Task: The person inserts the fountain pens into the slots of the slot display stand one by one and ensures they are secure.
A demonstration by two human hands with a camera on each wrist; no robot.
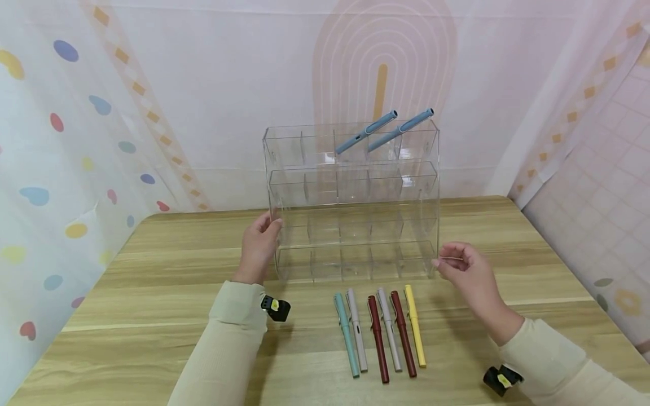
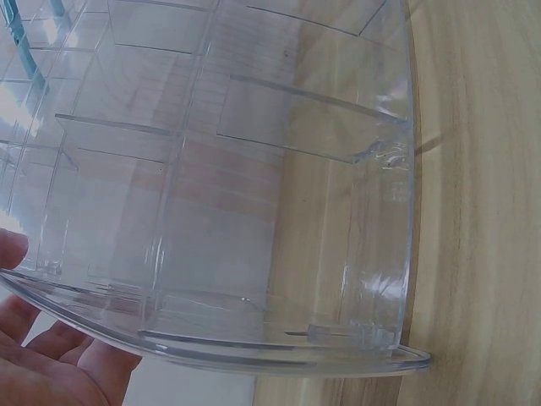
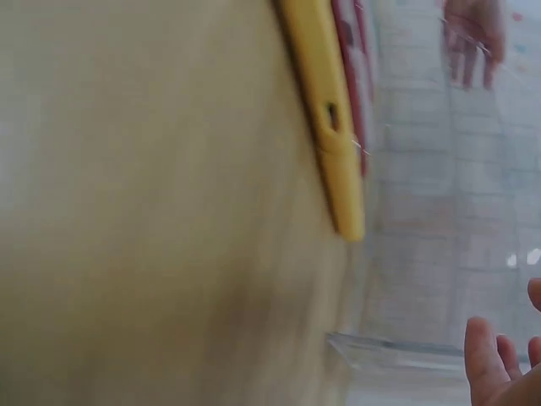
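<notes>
A clear acrylic pen rack point(image 1: 352, 204), tiered and divided into compartments, stands upright on the table. My left hand point(image 1: 260, 242) grips its left side panel, thumb on the front side and fingers behind, as the left wrist view point(image 2: 63, 359) also shows. By the lower right corner, my right hand point(image 1: 468, 273) has its fingers loosely bent, thumb tip right at the panel edge; part of it shows in the right wrist view point(image 3: 507, 364). Two blue pens, one point(image 1: 367, 132) left of the other point(image 1: 401, 129), lean in separate top-tier compartments.
In front of the rack lie a teal pen point(image 1: 347, 335), two grey pens point(image 1: 357, 330), two dark red pens point(image 1: 378, 339) and a yellow pen point(image 1: 415, 327), side by side on the wooden table point(image 1: 152, 304). A patterned curtain point(image 1: 228, 84) hangs behind.
</notes>
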